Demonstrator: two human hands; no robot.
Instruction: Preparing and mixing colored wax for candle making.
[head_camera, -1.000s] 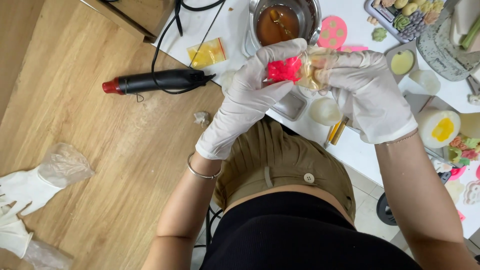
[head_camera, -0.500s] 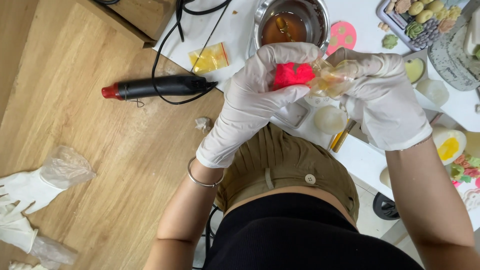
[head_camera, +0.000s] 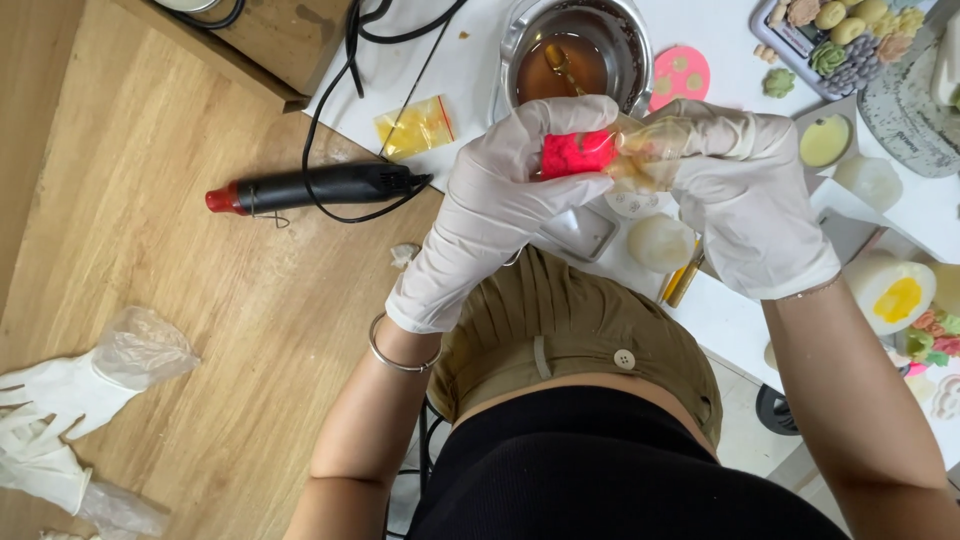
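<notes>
Since the earlier view, my 2 hands have stayed together in front of the metal bowl (head_camera: 578, 50), with the red piece still between them; they sit a little lower and nearer my body, and the red piece looks turned more toward me.

My left hand (head_camera: 500, 205), in a white glove, has its grip closed around the red piece (head_camera: 575, 154), thumb below and fingers curled over the top. My right hand (head_camera: 745, 200), also gloved, has a narrow grip pinching a clear, yellowish soft mould (head_camera: 650, 155) that touches the red piece on its right side. I cannot tell whether the red piece sits inside the mould or just against it.

Both hands hover above the edge of the white table (head_camera: 460, 70), just in front of the bowl of brown liquid. A black heat tool (head_camera: 315, 187) with a red tip lies to my left on the wooden surface, and a small yellow bag (head_camera: 415, 127) lies near it. A white egg-shaped piece (head_camera: 660, 242) rests on the table below my right hand
</notes>
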